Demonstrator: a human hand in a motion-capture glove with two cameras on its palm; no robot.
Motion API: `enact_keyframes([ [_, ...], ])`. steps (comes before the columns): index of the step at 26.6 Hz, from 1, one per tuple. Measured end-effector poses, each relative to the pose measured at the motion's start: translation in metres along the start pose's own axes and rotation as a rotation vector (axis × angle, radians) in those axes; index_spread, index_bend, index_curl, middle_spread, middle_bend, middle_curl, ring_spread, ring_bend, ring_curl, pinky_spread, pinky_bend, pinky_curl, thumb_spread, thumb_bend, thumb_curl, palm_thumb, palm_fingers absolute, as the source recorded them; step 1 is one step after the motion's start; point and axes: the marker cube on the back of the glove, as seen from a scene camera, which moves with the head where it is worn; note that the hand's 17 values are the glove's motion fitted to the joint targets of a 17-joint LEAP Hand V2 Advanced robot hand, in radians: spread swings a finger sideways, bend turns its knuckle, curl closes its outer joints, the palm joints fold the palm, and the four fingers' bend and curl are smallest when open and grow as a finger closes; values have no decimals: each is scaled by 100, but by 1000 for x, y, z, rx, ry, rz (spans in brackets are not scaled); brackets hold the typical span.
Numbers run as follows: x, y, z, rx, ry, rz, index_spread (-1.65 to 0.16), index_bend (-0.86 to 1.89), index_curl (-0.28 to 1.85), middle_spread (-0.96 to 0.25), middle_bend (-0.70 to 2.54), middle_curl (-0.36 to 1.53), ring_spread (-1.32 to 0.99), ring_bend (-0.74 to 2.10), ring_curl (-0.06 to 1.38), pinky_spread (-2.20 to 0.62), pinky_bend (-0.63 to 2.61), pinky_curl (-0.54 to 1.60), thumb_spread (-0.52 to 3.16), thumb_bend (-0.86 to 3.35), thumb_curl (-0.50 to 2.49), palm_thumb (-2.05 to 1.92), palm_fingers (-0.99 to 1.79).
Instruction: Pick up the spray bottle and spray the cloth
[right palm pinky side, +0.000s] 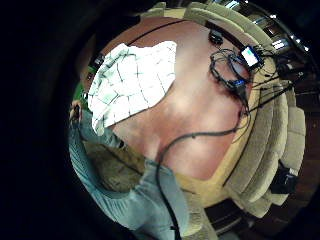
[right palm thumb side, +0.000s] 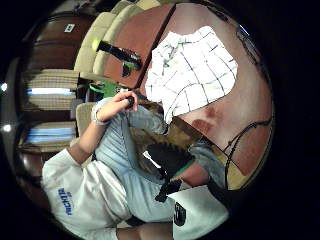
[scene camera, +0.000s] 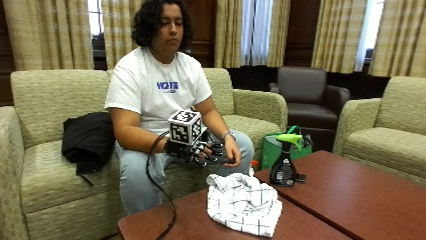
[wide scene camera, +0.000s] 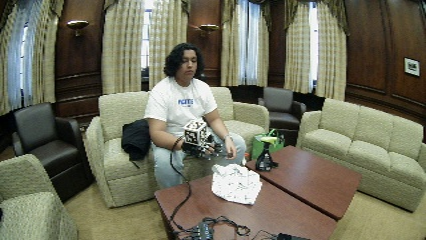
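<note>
Outside view: gloved right hand (scene camera: 200, 150), fingers relaxed and holding nothing, hovers over lap; rigid, light-looking spray bottle (scene camera: 285, 167) right of cloth (scene camera: 243, 202) suits a neck grip.

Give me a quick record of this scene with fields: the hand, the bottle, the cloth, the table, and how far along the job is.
right hand: gloved, over the person's lap, holds nothing, apart from bottle and cloth
spray bottle: dark with green trigger head, upright near the corner of the farther table
cloth: white with dark checks, crumpled at the near table's edge, in front of the person
other hand: bare, beside the gloved one
progress: bottle not yet picked up
</note>
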Motion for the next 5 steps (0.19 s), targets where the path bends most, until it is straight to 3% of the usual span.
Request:
enact_keyframes([
  [5, -1, 2, 1, 6, -5, 10, -48, 14, 21, -17, 20, 34, -11, 37, 29, 21, 51, 35, 85, -3, 35, 43, 4],
])
